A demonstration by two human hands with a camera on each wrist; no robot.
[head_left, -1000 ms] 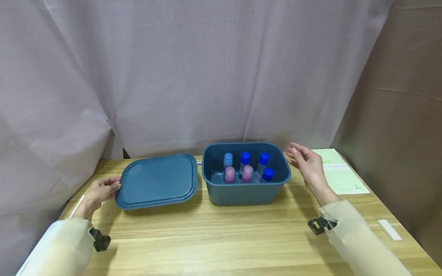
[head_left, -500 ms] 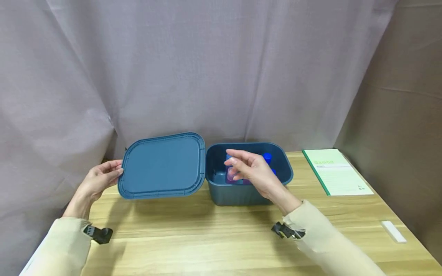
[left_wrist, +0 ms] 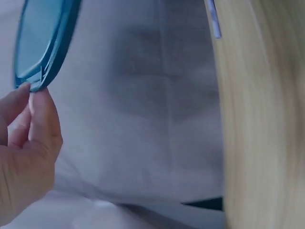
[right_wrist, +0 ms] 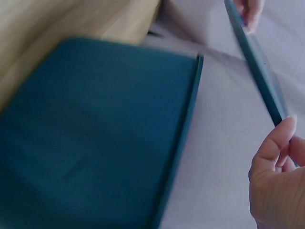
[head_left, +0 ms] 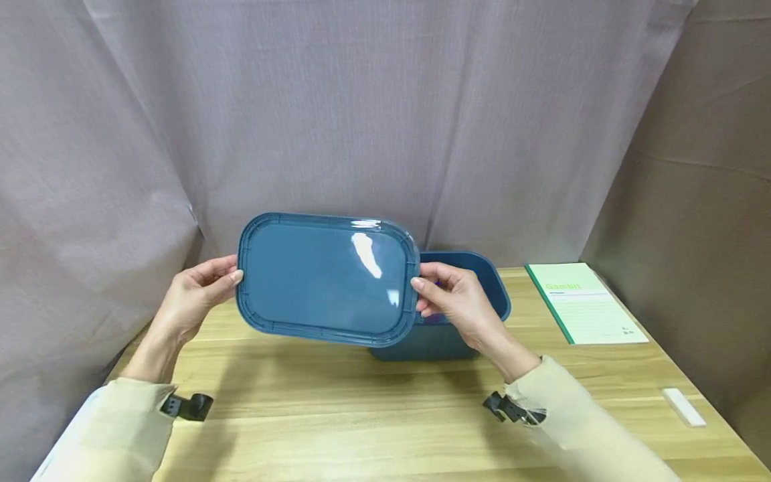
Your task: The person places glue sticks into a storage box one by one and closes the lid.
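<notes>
A dark blue rectangular lid [head_left: 327,278] is held in the air above the wooden table [head_left: 385,415], tilted toward me. My left hand [head_left: 201,294] pinches its left edge, and my right hand [head_left: 448,301] grips its right edge. Behind and below the lid stands the blue tub [head_left: 476,281], mostly hidden; its bottles are hidden. In the left wrist view my left fingers [left_wrist: 33,119] hold the lid's rim [left_wrist: 45,43]. The right wrist view shows the tub's side [right_wrist: 95,138] and my right hand [right_wrist: 279,176] on the lid edge [right_wrist: 257,67].
A green-and-white booklet [head_left: 581,301] lies at the table's back right. A small white block [head_left: 683,407] rests near the right edge. A grey curtain [head_left: 361,114] hangs close behind the table.
The lid rose from the table on the left and moved right toward the tub. My right hand swung from beside the tub across it and took the lid's right edge.
</notes>
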